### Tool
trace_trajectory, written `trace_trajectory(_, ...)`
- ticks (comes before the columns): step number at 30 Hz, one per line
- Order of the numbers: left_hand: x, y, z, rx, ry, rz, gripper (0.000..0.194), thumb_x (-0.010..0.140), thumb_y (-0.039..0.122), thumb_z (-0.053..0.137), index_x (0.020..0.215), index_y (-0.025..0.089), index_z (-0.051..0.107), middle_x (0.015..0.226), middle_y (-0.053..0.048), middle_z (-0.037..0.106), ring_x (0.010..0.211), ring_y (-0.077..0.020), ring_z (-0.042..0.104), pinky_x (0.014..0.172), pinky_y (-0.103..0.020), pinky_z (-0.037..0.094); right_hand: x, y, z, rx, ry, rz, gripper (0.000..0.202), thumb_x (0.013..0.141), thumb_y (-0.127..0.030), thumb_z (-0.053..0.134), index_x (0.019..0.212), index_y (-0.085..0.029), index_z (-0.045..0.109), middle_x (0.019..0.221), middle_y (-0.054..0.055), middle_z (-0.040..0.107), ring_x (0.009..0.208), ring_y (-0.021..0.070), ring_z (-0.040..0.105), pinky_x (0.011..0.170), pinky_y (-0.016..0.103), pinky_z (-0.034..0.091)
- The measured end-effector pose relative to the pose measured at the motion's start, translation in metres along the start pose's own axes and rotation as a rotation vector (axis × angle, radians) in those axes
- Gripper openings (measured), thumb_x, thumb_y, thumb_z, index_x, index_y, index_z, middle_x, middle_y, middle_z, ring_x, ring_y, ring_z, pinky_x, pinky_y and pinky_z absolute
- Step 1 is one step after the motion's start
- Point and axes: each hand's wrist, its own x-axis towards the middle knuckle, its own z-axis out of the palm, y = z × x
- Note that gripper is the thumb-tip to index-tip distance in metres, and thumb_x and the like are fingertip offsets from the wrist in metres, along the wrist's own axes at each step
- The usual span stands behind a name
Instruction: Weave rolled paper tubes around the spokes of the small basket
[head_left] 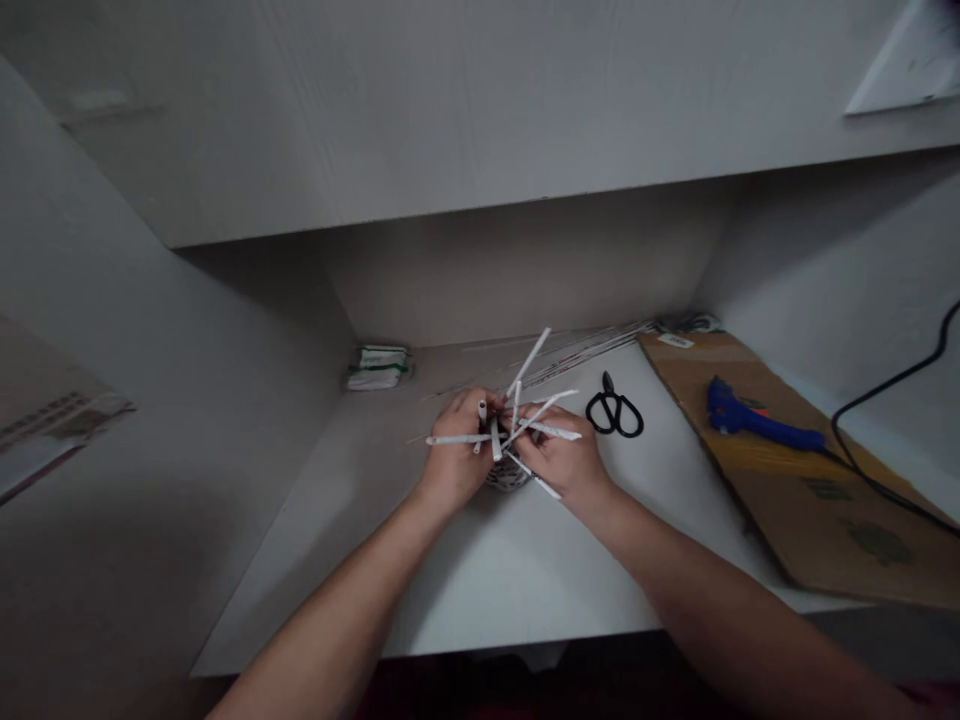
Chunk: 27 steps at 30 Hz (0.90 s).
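Observation:
Between my two hands is a small woven basket (508,474) of rolled paper tubes, seen from above. Several white paper tubes (532,360) stick up and outward from its rim in different directions. My left hand (456,445) is closed around the basket's left side, its fingers partly behind the tubes. My right hand (562,450) grips the right side, with fingers bent in among the tubes near the rim. The basket's lower part is mostly hidden by the hands.
Black-handled scissors (615,412) lie right of my hands. A blue glue gun (765,420) with a black cord rests on a cardboard sheet (810,520). Long thin paper tubes (581,352) lie at the back. A white packet (379,367) sits back left. An overhead panel (480,110) overhangs the white desk (517,590).

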Motion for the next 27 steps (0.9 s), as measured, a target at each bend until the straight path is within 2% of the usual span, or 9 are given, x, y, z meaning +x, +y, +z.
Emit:
trace_trajectory(4, 0.001, -0.001, -0.001, -0.033, -0.034, 0.002, 0.020, 0.072, 0.009, 0.060, 0.089, 0.020, 0.058, 0.085, -0.004, 0.067, 0.081, -0.0188, 0.062, 0.073, -0.029, 0.046, 0.004, 0.002, 0.000, 0.016, 0.012, 0.134, 0.015, 0.079, -0.022, 0.060, 0.090, -0.025, 0.070, 0.088, 0.003, 0.074, 0.081, 0.0200, 0.068, 0.078, 0.031, 0.051)
trace_trajectory(8, 0.001, 0.000, -0.002, -0.020, -0.040, 0.053, 0.016, 0.074, 0.010, 0.058, 0.086, 0.020, 0.058, 0.082, -0.003, 0.066, 0.080, -0.0183, 0.061, 0.073, -0.028, 0.044, 0.009, 0.006, 0.008, 0.350, 0.053, 0.435, 0.024, 0.075, -0.031, 0.065, 0.097, -0.021, 0.064, 0.076, 0.002, 0.071, 0.065, 0.0176, 0.067, 0.061, 0.028, 0.052)
trace_trajectory(11, 0.001, -0.001, -0.001, -0.032, -0.035, 0.062, 0.016, 0.074, 0.009, 0.058, 0.085, 0.020, 0.058, 0.080, -0.002, 0.066, 0.079, -0.0175, 0.060, 0.072, -0.028, 0.044, 0.011, 0.006, 0.011, 0.555, 0.046, 0.568, 0.037, 0.070, -0.034, 0.067, 0.104, -0.020, 0.061, 0.074, 0.001, 0.070, 0.063, 0.0173, 0.065, 0.058, 0.028, 0.051)
trace_trajectory(13, 0.000, -0.001, 0.000, -0.045, -0.036, 0.040, 0.018, 0.073, 0.007, 0.059, 0.086, 0.020, 0.058, 0.081, -0.002, 0.066, 0.078, -0.0170, 0.060, 0.072, -0.027, 0.045, 0.011, 0.004, 0.009, 0.499, 0.020, 0.549, 0.029, 0.072, -0.035, 0.066, 0.096, -0.019, 0.065, 0.075, 0.002, 0.071, 0.064, 0.0175, 0.065, 0.059, 0.028, 0.051)
trace_trajectory(15, 0.000, -0.001, 0.002, -0.068, -0.033, 0.010, 0.020, 0.073, 0.007, 0.058, 0.088, 0.020, 0.059, 0.083, -0.002, 0.067, 0.078, -0.0164, 0.061, 0.073, -0.027, 0.046, 0.010, 0.002, 0.005, 0.300, -0.004, 0.464, 0.019, 0.075, -0.033, 0.063, 0.085, -0.018, 0.069, 0.075, 0.004, 0.071, 0.066, 0.0182, 0.065, 0.062, 0.029, 0.050)
trace_trajectory(18, -0.001, -0.002, 0.004, -0.130, -0.016, -0.011, 0.020, 0.076, 0.007, 0.057, 0.092, 0.019, 0.060, 0.086, -0.003, 0.068, 0.080, -0.0158, 0.063, 0.074, -0.026, 0.047, 0.007, 0.004, 0.000, 0.082, -0.036, 0.339, 0.015, 0.077, -0.028, 0.060, 0.083, -0.020, 0.071, 0.076, 0.005, 0.072, 0.067, 0.0188, 0.065, 0.064, 0.029, 0.050)
trace_trajectory(20, -0.001, -0.002, 0.005, -0.160, -0.005, -0.002, 0.021, 0.078, 0.007, 0.055, 0.094, 0.019, 0.060, 0.089, -0.004, 0.069, 0.083, -0.0160, 0.064, 0.076, -0.027, 0.048, 0.007, 0.008, 0.000, 0.097, -0.052, 0.327, 0.015, 0.077, -0.028, 0.061, 0.086, -0.021, 0.071, 0.077, 0.004, 0.072, 0.068, 0.0188, 0.065, 0.064, 0.028, 0.050)
trace_trajectory(24, -0.001, -0.003, 0.005, -0.117, -0.011, 0.031, 0.020, 0.076, 0.004, 0.056, 0.087, 0.019, 0.062, 0.086, -0.003, 0.069, 0.085, -0.0166, 0.063, 0.080, -0.028, 0.047, 0.010, 0.011, 0.007, 0.287, -0.058, 0.427, 0.018, 0.077, -0.034, 0.062, 0.087, -0.020, 0.069, 0.077, 0.003, 0.072, 0.069, 0.0180, 0.066, 0.062, 0.027, 0.051)
trace_trajectory(27, -0.002, -0.001, 0.004, -0.091, -0.013, 0.025, 0.016, 0.075, 0.005, 0.058, 0.082, 0.019, 0.061, 0.082, -0.002, 0.069, 0.083, -0.0167, 0.063, 0.079, -0.028, 0.047, 0.012, 0.010, 0.009, 0.372, -0.012, 0.469, 0.017, 0.076, -0.034, 0.062, 0.082, -0.019, 0.067, 0.071, 0.002, 0.069, 0.064, 0.0167, 0.064, 0.055, 0.025, 0.050)
